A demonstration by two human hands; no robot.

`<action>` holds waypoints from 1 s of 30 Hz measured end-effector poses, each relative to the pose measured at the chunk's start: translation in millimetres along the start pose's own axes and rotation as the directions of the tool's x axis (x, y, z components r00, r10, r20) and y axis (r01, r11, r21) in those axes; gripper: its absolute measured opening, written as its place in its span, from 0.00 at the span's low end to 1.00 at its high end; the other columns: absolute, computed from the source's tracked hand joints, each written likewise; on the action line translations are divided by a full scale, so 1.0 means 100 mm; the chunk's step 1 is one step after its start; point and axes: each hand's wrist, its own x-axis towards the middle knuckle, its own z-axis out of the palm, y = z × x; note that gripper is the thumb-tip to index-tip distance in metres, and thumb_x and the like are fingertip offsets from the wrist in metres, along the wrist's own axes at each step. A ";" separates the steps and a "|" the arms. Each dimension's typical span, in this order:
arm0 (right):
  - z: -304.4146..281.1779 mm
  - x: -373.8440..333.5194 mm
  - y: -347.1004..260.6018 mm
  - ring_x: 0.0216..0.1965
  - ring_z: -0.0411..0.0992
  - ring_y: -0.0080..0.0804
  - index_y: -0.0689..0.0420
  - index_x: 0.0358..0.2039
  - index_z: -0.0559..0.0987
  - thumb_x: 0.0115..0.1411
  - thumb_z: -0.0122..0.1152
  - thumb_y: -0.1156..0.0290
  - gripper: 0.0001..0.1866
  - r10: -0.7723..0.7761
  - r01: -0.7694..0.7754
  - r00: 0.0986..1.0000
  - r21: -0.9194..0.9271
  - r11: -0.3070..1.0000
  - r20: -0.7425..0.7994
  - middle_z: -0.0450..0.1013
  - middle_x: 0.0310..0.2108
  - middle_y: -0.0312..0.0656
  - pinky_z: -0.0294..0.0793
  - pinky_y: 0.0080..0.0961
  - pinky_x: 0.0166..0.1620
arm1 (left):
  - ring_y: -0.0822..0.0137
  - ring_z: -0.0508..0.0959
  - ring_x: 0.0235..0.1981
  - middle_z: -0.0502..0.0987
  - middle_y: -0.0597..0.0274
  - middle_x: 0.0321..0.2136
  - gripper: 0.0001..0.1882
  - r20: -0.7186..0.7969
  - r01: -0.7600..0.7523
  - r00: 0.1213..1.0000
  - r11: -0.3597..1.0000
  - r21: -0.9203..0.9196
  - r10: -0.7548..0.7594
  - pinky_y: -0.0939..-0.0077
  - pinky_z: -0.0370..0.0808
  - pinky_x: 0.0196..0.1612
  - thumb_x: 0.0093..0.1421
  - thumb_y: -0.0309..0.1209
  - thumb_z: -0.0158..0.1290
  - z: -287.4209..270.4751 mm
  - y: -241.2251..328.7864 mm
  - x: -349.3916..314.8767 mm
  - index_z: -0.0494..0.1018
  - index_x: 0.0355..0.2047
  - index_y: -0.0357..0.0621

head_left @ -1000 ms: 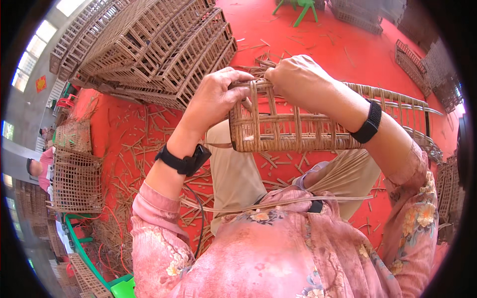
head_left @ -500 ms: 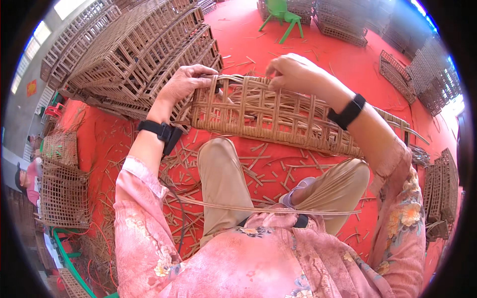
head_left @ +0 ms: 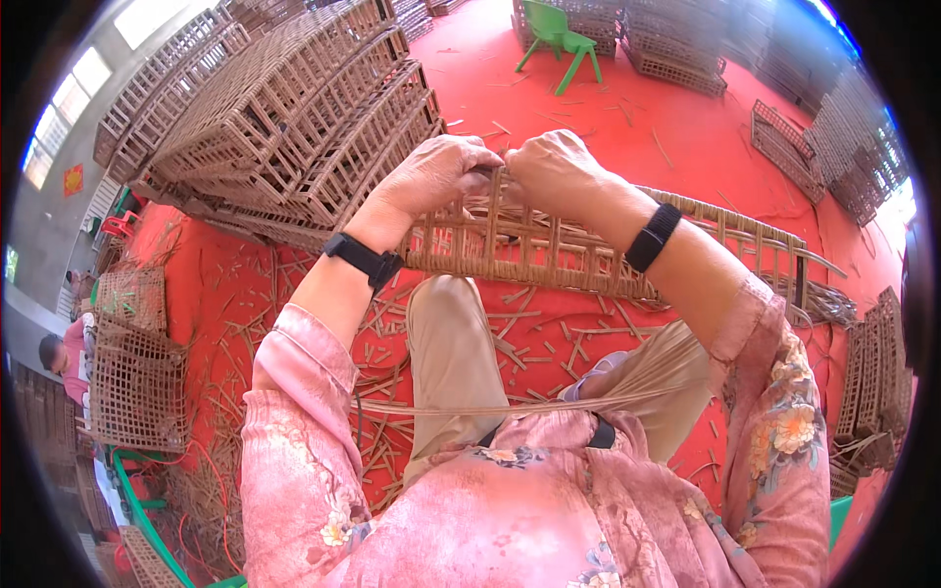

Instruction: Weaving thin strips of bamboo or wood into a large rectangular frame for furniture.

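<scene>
A long, openwork wicker basket [head_left: 510,263] of tan cane lies in front of my knees, with loose cane strips inside. My left hand [head_left: 446,171] is closed at its upper rim, toward the left end, with the fingers curled over the edge. Right beside it, almost touching, my right hand [head_left: 557,176] is closed in a pinch at the same rim. My knuckles hide whatever lies between the right fingertips. Across my lap stretches a thin bundle of cane strips [head_left: 549,405].
Stacked wicker baskets [head_left: 284,118] rise at the left, close to my left hand. Cut cane scraps [head_left: 534,338] litter the red floor covering [head_left: 461,59]. A green chair [head_left: 559,39] stands ahead. Further baskets [head_left: 789,147] are at the far right. Another person [head_left: 71,358] is at the far left.
My left hand has moved right along the rim from the basket's corner. The right hand has come left, so both now meet. My view has shifted slightly.
</scene>
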 end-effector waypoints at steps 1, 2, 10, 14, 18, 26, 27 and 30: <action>0.03 0.02 0.02 0.35 0.79 0.47 0.59 0.28 0.84 0.51 0.66 0.56 0.17 -0.023 0.023 1.000 -0.036 0.999 -0.007 0.79 0.28 0.50 0.77 0.41 0.41 | 0.55 0.80 0.39 0.79 0.53 0.36 0.17 -0.027 -0.008 1.000 1.000 -0.009 0.008 0.67 0.76 0.46 0.54 0.26 0.58 0.02 0.00 0.00 0.78 0.45 0.36; 0.06 0.04 0.04 0.34 0.79 0.47 0.58 0.28 0.84 0.51 0.66 0.56 0.17 -0.046 0.045 0.999 -0.073 0.996 -0.014 0.79 0.28 0.50 0.77 0.41 0.41 | 0.54 0.81 0.38 0.79 0.52 0.35 0.16 -0.055 -0.017 0.998 1.000 -0.018 0.016 0.67 0.76 0.46 0.54 0.26 0.58 0.04 0.00 0.01 0.78 0.44 0.36; 0.01 0.08 0.23 0.36 0.78 0.48 0.52 0.35 0.86 0.51 0.64 0.54 0.17 0.019 -0.020 1.000 0.112 0.993 0.013 0.79 0.27 0.48 0.74 0.43 0.44 | 0.70 0.80 0.36 0.81 0.60 0.34 0.14 0.068 0.236 0.971 0.896 -0.377 -0.228 0.72 0.79 0.42 0.53 0.21 0.58 0.01 -0.01 0.10 0.81 0.41 0.36; -0.01 -0.16 0.38 0.45 0.76 0.48 0.55 0.46 0.82 0.53 0.64 0.53 0.24 0.018 -0.050 0.993 0.274 0.960 0.119 0.79 0.38 0.50 0.72 0.41 0.50 | 0.69 0.78 0.41 0.78 0.61 0.35 0.16 0.211 0.286 0.948 0.930 -0.230 -0.239 0.70 0.83 0.43 0.54 0.20 0.54 -0.10 0.10 0.17 0.79 0.45 0.35; -0.17 -0.47 0.38 0.50 0.74 0.47 0.58 0.50 0.79 0.53 0.64 0.55 0.27 0.047 -0.085 0.990 0.290 0.953 0.133 0.78 0.44 0.52 0.71 0.39 0.53 | 0.66 0.77 0.46 0.78 0.60 0.37 0.22 0.146 0.123 0.986 0.954 -0.275 -0.085 0.67 0.80 0.45 0.55 0.24 0.53 0.01 0.31 0.25 0.75 0.52 0.39; -0.01 -0.46 0.48 0.37 0.77 0.52 0.61 0.35 0.82 0.51 0.63 0.62 0.16 0.070 -0.080 0.992 0.095 0.992 0.107 0.78 0.31 0.53 0.75 0.44 0.42 | 0.51 0.78 0.42 0.80 0.53 0.36 0.18 0.047 -0.092 0.995 0.993 0.080 0.088 0.60 0.73 0.50 0.55 0.33 0.58 0.21 0.42 0.49 0.78 0.45 0.39; 0.00 -0.45 0.50 0.35 0.78 0.51 0.62 0.31 0.83 0.50 0.64 0.64 0.13 0.059 -0.063 0.996 0.068 0.996 0.070 0.79 0.29 0.52 0.77 0.43 0.41 | 0.51 0.79 0.42 0.80 0.53 0.36 0.17 0.021 -0.121 0.993 0.986 0.111 0.119 0.60 0.73 0.50 0.55 0.32 0.58 0.23 0.44 0.50 0.79 0.44 0.39; 0.04 -0.41 0.53 0.33 0.78 0.52 0.61 0.29 0.83 0.51 0.63 0.64 0.12 0.040 -0.040 0.999 0.069 0.997 0.006 0.78 0.27 0.52 0.77 0.42 0.39 | 0.52 0.79 0.42 0.80 0.52 0.37 0.16 0.041 -0.108 0.994 0.980 0.170 0.103 0.61 0.74 0.50 0.55 0.29 0.57 0.20 0.44 0.51 0.79 0.44 0.40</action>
